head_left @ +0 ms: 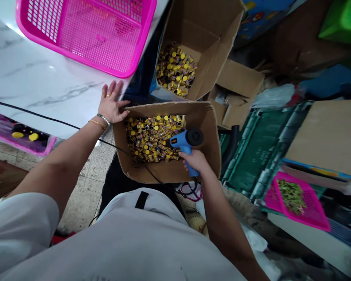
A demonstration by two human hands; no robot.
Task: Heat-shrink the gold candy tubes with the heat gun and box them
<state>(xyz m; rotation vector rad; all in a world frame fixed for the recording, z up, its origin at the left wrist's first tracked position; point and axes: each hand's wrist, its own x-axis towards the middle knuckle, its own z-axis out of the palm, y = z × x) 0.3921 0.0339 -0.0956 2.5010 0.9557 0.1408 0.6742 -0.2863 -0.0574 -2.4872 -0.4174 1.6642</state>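
Observation:
My right hand (195, 160) is closed round the handle of a blue heat gun (185, 143) with a black nozzle end, held over a cardboard box (212, 148) on my lap. The box holds several small bottles with yellow caps (152, 137). My left hand (112, 103) lies flat with fingers spread, resting against the box's far left corner at the edge of the white marble table (38, 86). A black cord (46, 118) runs across the table toward the box.
A pink mesh basket (84, 35) sits on the table beyond my left hand. A second open cardboard box (219, 43) with more yellow-capped bottles stands farther back. To the right are green crates (260, 152), a pink tray (304, 207) and a cardboard sheet (330, 132).

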